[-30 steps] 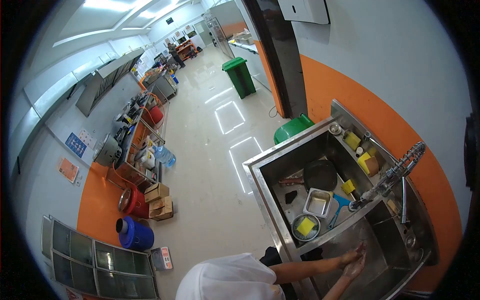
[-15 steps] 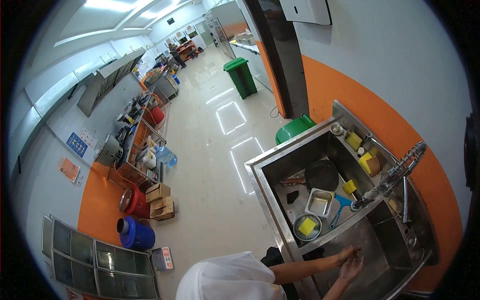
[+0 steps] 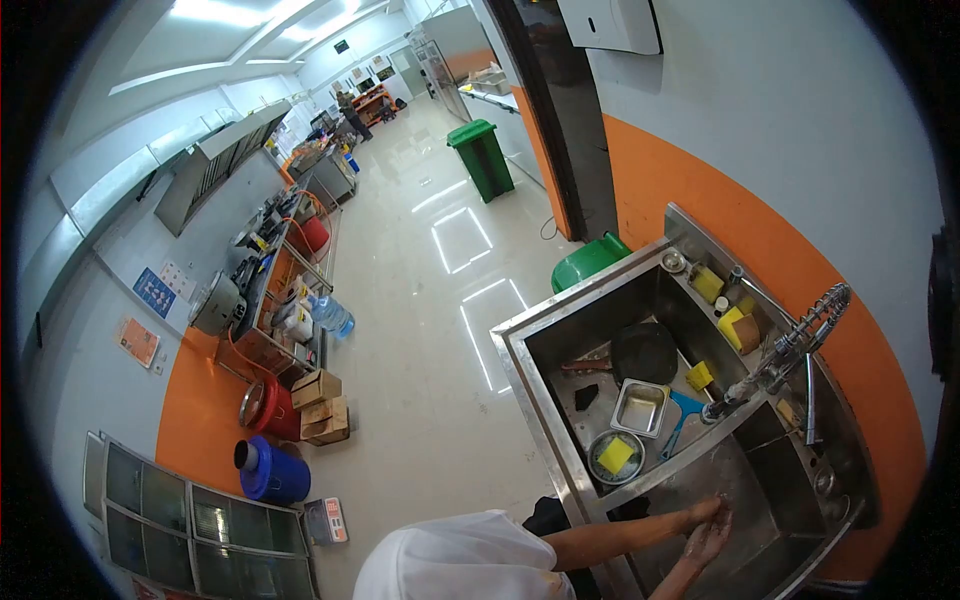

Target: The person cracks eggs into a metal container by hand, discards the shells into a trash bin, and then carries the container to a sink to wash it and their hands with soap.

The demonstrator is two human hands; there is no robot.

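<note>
Over the near basin (image 3: 760, 490) of the steel sink, my left hand (image 3: 706, 511) and my right hand (image 3: 708, 541) meet, palms toward each other. Both look wet and hold nothing that I can see. The right palm is turned up with its fingers extended, while the left hand's fingers rest against it, partly hidden. A spring-neck faucet (image 3: 822, 312) rises at the sink's back edge, and a thin line of water seems to run near its spout. Beside my hands, in the other basin, sit a round bowl (image 3: 604, 474) holding a yellow sponge (image 3: 615, 455) and a blue-handled tool (image 3: 684, 412).
The far basin also holds a dark pan (image 3: 645, 352), a rectangular metal pan (image 3: 640, 407) and a yellow scrubber (image 3: 699, 376). Sponges (image 3: 745, 331) lie on the back ledge. Beyond the sink stand a green tub (image 3: 590, 262) and a green bin (image 3: 483, 160). A person (image 3: 352, 116) stands far off.
My hands have shifted slightly and come closer together, the right fingers now nearer the left hand. The sink's contents have not moved.
</note>
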